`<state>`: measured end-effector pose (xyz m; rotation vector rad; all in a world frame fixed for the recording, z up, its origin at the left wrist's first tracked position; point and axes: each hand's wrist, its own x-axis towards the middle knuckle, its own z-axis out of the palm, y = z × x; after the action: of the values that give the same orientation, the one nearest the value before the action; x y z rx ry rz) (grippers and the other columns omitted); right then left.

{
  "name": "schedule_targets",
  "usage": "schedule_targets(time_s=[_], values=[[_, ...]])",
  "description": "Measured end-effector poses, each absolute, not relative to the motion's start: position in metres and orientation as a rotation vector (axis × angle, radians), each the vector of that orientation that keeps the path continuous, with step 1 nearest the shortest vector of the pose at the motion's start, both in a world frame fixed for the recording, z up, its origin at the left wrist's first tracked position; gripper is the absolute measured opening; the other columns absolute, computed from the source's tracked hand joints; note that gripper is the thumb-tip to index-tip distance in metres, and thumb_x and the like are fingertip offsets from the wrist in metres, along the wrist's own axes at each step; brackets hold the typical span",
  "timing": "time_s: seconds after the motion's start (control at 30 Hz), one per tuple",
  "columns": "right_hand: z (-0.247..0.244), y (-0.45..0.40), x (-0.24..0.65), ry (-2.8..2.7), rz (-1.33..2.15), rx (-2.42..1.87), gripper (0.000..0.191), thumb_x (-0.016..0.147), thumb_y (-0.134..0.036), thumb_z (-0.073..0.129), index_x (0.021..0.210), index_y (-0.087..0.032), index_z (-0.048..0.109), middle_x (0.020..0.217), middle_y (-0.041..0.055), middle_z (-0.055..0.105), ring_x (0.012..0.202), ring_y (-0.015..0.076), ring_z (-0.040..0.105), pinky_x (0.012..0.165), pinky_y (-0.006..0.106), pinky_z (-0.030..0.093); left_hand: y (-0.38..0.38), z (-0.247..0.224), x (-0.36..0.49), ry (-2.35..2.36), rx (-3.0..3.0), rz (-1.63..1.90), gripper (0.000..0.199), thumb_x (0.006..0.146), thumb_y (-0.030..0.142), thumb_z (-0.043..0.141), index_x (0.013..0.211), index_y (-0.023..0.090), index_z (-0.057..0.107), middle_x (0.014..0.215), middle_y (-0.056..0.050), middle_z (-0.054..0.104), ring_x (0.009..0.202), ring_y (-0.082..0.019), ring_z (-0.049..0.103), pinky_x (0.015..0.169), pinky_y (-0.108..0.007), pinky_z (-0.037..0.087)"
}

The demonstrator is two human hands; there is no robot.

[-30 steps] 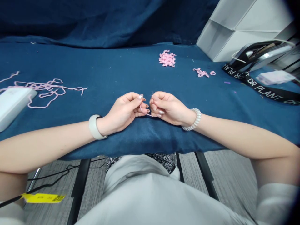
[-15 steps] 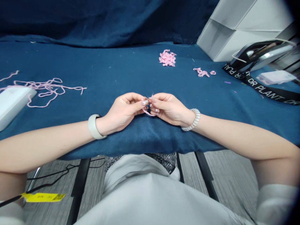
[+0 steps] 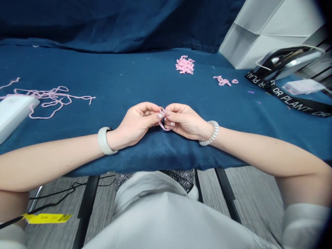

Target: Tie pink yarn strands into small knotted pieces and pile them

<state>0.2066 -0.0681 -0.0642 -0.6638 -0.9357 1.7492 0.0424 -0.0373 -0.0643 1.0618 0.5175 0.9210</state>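
Note:
Near the front edge of the blue cloth, my left hand (image 3: 138,122) and my right hand (image 3: 185,121) meet at the fingertips. Each pinches a short piece of pink yarn (image 3: 164,128), which hangs in a small loop below the fingers. The yarn's ends are mostly hidden by the thumbs and fingertips. Farther back lies a pile of small pink yarn pieces (image 3: 185,65), with a smaller group of yarn loops (image 3: 222,81) to its right. Long loose strands of pink yarn (image 3: 54,94) are tangled on the left.
A white box-like object (image 3: 17,112) rests on the left by the loose strands. White boxes (image 3: 261,38) are stacked at the back right. Before them lie a black lettered strap (image 3: 287,98), a dark pouch-like object (image 3: 285,60) and a flat, pale case (image 3: 303,86).
The yarn loop between my hands hangs slightly lower and looks wider. My fingertips have shifted a little; both hands stay in the same place.

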Motion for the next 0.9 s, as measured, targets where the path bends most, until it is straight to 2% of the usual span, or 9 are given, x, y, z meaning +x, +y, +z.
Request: schedule_targets(time_s=[0.33,0.57,0.9], values=[[-0.0645,-0.0680,0.2047,-0.956,1.758,-0.662,0.034,0.066,-0.026,0.083,0.074,-0.013,0.053,0.056,-0.0057,0.056,0.049,0.0047,0.049,0.052,0.021,0.043,-0.0375,-0.0657,0.0426,0.514,1.117,0.923,0.020,0.065,0.022,0.083,0.078,0.015,0.070,0.075,-0.003,0.073,0.070,-0.015,0.069,0.069,-0.028,0.057],[-0.0646,-0.0678,0.2029,-0.979,1.760,-0.642,0.034,0.068,-0.026,0.082,0.075,-0.014,0.051,0.057,-0.0065,0.056,0.049,0.0042,0.048,0.053,0.021,0.042,-0.0376,-0.0650,0.0417,0.438,1.183,0.878,0.015,0.075,0.021,0.076,0.090,0.017,0.075,0.078,-0.005,0.074,0.076,-0.019,0.071,0.073,-0.033,0.057],[-0.0636,-0.0681,0.2021,-1.006,1.791,-0.660,0.040,0.064,-0.030,0.084,0.073,-0.015,0.048,0.056,-0.0065,0.057,0.050,0.0040,0.047,0.052,0.020,0.038,-0.0392,-0.0640,0.0414,0.433,1.222,0.881,0.007,0.076,0.021,0.075,0.081,0.016,0.075,0.073,-0.005,0.073,0.069,-0.018,0.070,0.071,-0.033,0.057]])
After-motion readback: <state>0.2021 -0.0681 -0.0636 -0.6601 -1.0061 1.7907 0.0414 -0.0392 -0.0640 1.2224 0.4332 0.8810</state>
